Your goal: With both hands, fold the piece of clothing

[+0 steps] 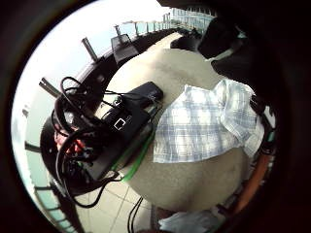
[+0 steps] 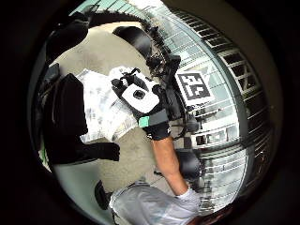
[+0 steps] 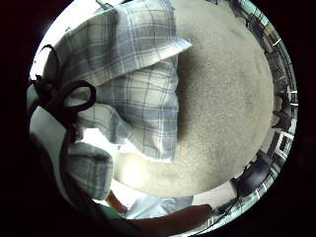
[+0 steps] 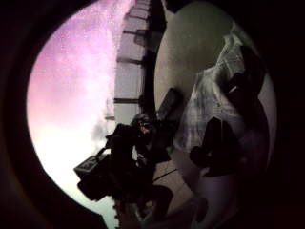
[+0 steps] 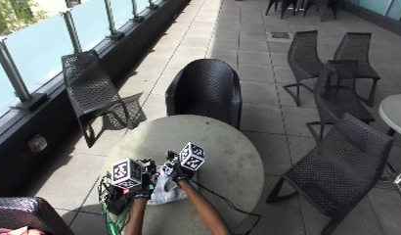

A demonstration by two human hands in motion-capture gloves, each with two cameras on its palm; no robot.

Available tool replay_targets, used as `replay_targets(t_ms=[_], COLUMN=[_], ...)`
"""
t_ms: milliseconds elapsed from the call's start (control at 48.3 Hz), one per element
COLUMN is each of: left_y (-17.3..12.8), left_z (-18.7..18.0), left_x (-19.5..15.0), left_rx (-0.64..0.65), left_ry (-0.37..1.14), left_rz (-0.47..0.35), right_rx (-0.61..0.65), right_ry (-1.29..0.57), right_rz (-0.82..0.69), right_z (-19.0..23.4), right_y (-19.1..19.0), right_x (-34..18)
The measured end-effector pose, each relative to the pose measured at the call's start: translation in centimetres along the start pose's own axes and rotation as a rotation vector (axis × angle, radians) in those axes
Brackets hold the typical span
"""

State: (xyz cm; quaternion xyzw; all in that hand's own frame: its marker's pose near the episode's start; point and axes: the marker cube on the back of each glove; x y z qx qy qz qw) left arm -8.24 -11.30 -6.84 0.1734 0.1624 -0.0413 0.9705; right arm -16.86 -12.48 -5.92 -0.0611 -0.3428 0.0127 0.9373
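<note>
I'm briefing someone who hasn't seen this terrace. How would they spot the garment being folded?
Find the round grey table on the tiled terrace, with a dark curved armchair at its far side. Near the person's edge lies a pale checked cloth, partly folded, under both gloved hands. It is the only fabric there; the black box of cables beside it is hard and dark.

1. The piece of clothing (image 5: 167,188) under both hands shows a pale plaid of white and light blue-grey.
2. The round table (image 5: 233,156) beneath the hands is speckled beige-grey.
3. The chair (image 5: 206,90) beyond the hands is black woven mesh.
</note>
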Motion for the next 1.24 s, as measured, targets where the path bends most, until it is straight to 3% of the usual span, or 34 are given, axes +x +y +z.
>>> replay_targets(t_ms=[104, 249, 332, 539, 580, 663, 767, 850, 953, 1140, 1243], left_y=[0.7, 0.7, 0.9, 0.4, 0.3, -0.1, 0.1, 0.2, 0.1, 0.1, 0.4], left_z=[-0.9, -0.4, -0.4, 0.6, 1.0, 2.0, 2.3, 2.9, 3.7, 4.9, 4.5], left_x=[-1.1, -2.9, -3.3, -3.5, -3.5, -3.3, -1.4, -0.5, 0.8, 2.4, 3.2], left_rx=[0.005, -0.007, -0.014, -0.029, -0.03, -0.035, -0.042, -0.045, -0.057, -0.067, -0.058], left_ry=[0.019, 0.016, 0.004, 0.035, 0.032, 0.01, -0.015, -0.069, -0.131, -0.221, -0.243], left_rz=[-0.029, -0.065, -0.08, -0.074, -0.071, -0.05, -0.024, -0.007, 0.019, 0.063, 0.084], right_rx=[-0.037, -0.003, -0.027, -0.267, -0.3, -0.245, -0.278, -0.203, -0.011, 0.262, 0.363], right_ry=[0.13, 0.232, 0.235, 0.304, 0.39, 0.72, 1.014, 1.104, 1.059, 0.795, 0.739], right_rz=[-0.033, -0.105, -0.158, -0.415, -0.444, -0.475, -0.336, -0.19, -0.091, -0.082, -0.065], right_z=[4.7, 7.7, 7.8, 4.4, 3.1, 0.3, -2.0, -5.5, -9.8, -13.2, -13.8], right_y=[0.0, -0.4, -0.1, 1.3, 2.0, 1.3, -1.2, -1.2, -0.6, 0.2, 0.8], right_x=[-1.6, -1.9, -1.9, 0.5, 1.2, 4.3, 9.9, 12.0, 13.4, 14.9, 15.6])
